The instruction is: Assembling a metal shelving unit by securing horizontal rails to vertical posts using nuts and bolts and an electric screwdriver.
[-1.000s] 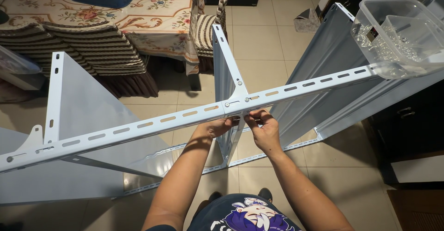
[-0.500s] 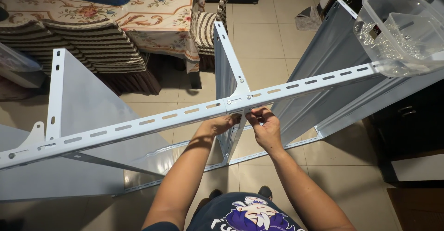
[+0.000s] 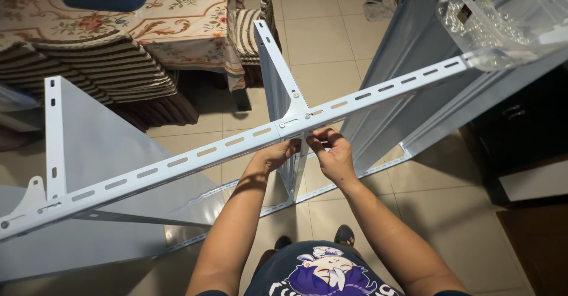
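The long white slotted metal rail (image 3: 177, 163) runs left-right just above both hands (image 3: 313, 151), which pinch together under its bolted joint (image 3: 296, 118).

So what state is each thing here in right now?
Rail: slanted across the view, screws in at the middle joint.
Upright: joined to the rail.
Left hand: fingers pinched under the joint.
Right hand: fingers pinched under the joint.
Clear box: open, resting on the rail's far end, small metal parts inside.

Right hand (image 3: 334, 154) shifted slightly left under slotted rail (image 3: 236, 145), fingers closer to left hand (image 3: 278, 154).
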